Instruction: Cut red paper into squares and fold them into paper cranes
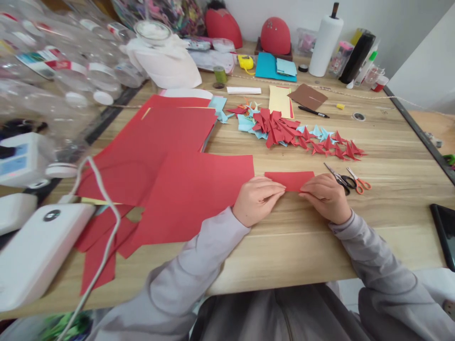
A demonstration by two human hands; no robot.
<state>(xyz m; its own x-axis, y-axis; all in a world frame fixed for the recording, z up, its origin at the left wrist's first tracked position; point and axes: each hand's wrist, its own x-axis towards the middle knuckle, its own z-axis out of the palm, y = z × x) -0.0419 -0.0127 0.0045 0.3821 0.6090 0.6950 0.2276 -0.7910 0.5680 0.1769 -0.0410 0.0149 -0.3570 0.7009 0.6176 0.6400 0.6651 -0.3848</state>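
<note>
A small red paper rectangle [289, 180] lies just above the wooden table between my hands, its long edge running left to right. My left hand [259, 199] pinches its lower left corner, fingers closed on it. At the lower right corner my right hand [326, 196] pinches the same paper. Left of my left hand is a large red sheet [202, 189], overlapping a stack of red sheets [159, 137]. Scissors with black handles [343, 180] and scissors with orange handles [359, 182] lie beside my right hand.
Folded red paper pieces [277, 127] and light blue ones spread behind my hands. A black pen [313, 112] lies near brown paper [307, 97]. Plastic bottles crowd the left; a white power bank [42, 251] with a cable is front left. A phone [444, 232] sits at the right edge.
</note>
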